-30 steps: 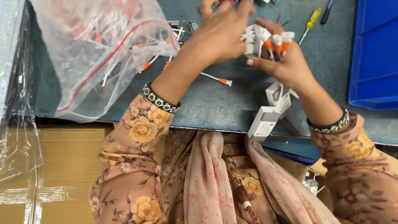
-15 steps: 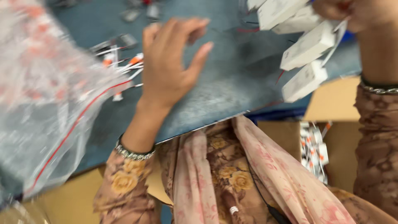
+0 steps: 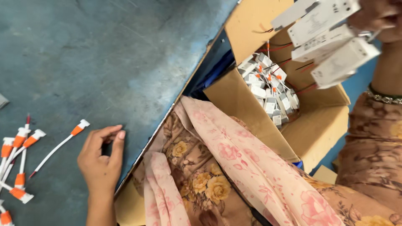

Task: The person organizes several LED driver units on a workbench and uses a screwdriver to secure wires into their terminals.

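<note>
Boxes in the right hand (image 3: 379,16): a gripped bunch of white wired modules (image 3: 331,39) hangs over the open carton (image 3: 318,125), set for dropping in. Left hand (image 3: 100,157) rests loosely curled, empty, beside the orange-tipped leads (image 3: 58,144).

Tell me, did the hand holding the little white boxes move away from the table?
Yes. The right hand with its bunch of white boxes was over the blue-grey table before; now it hangs off the table's edge, above the open cardboard box beside it.
</note>
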